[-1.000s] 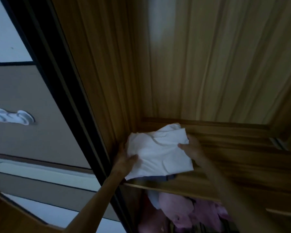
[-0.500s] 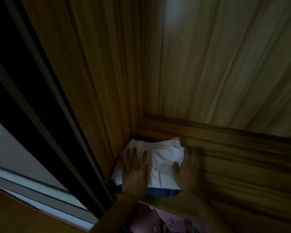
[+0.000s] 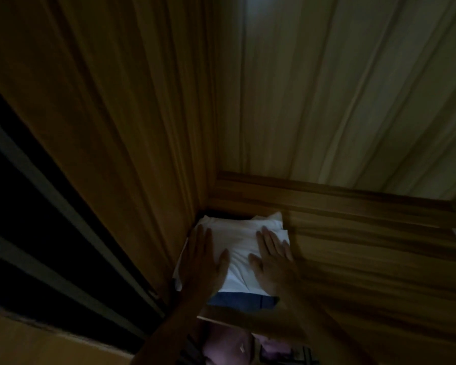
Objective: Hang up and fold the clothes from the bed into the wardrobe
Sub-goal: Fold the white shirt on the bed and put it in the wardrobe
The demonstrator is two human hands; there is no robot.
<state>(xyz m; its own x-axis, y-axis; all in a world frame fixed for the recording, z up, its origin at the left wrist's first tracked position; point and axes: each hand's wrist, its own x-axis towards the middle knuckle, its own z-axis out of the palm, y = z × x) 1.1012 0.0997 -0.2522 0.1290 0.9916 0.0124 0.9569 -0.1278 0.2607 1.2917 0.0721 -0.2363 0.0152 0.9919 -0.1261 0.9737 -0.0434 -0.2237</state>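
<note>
A folded white garment (image 3: 237, 241) lies in the back left corner of a wooden wardrobe shelf (image 3: 366, 259), on top of a folded blue garment (image 3: 241, 300) whose front edge shows beneath it. My left hand (image 3: 203, 262) rests flat on the white garment's left side, fingers apart and against the side wall. On the garment's right side lies my right hand (image 3: 273, 262), palm down with fingers spread. Neither hand grips the cloth.
The wardrobe's wooden side wall (image 3: 116, 127) rises at the left and its paler back panel (image 3: 340, 88) at the right. A dark sliding-door frame (image 3: 37, 233) runs along the far left. Pink clothes (image 3: 229, 346) hang below the shelf.
Both hands went from holding the white garment's edges to lying flat on it. The garment moved back into the corner, and the view came closer.
</note>
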